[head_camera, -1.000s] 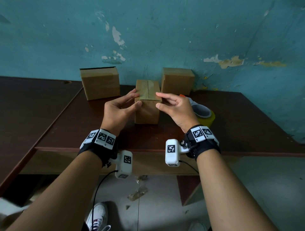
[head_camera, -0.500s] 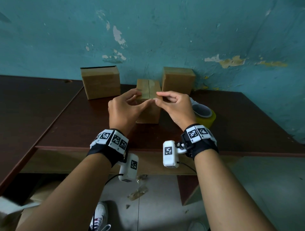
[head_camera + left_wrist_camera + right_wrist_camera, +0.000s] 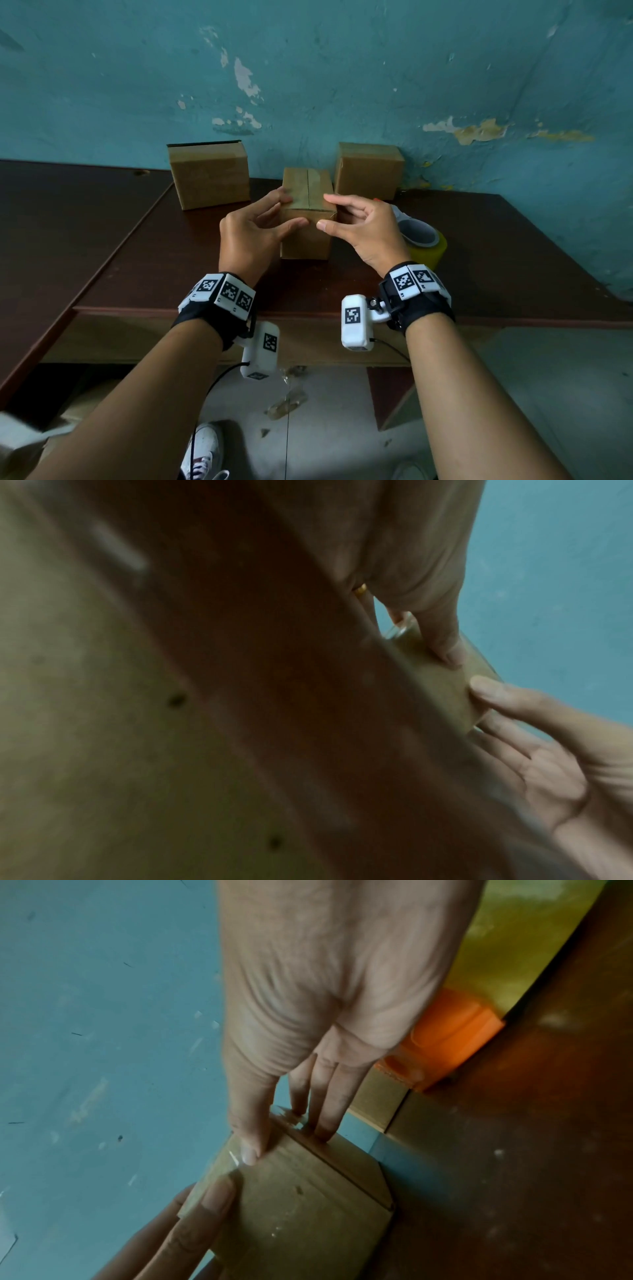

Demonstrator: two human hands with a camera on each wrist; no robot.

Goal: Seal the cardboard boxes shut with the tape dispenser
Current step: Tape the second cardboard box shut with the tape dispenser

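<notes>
A small cardboard box (image 3: 306,236) stands mid-table, a strip of clear tape along its top seam. My left hand (image 3: 296,210) has its forefinger on the top left edge and its thumb flat on the front face. My right hand (image 3: 323,210) mirrors it, forefinger on top and thumb on the front. In the right wrist view, straight fingers (image 3: 250,1148) lie on the taped top edge of the box (image 3: 308,1218). The tape dispenser (image 3: 423,240), orange with a yellow roll, lies on the table just right of my right hand, untouched.
Two more cardboard boxes stand against the teal wall, one at the back left (image 3: 209,174) and one at the back right (image 3: 368,171). The dark wooden table (image 3: 137,267) ends just beyond my wrists. Tape scraps litter the floor (image 3: 287,401) below.
Both hands rose from the box's sides to its near top edge, met there half a second ago, and now the thumbs have slid down onto the front face.
</notes>
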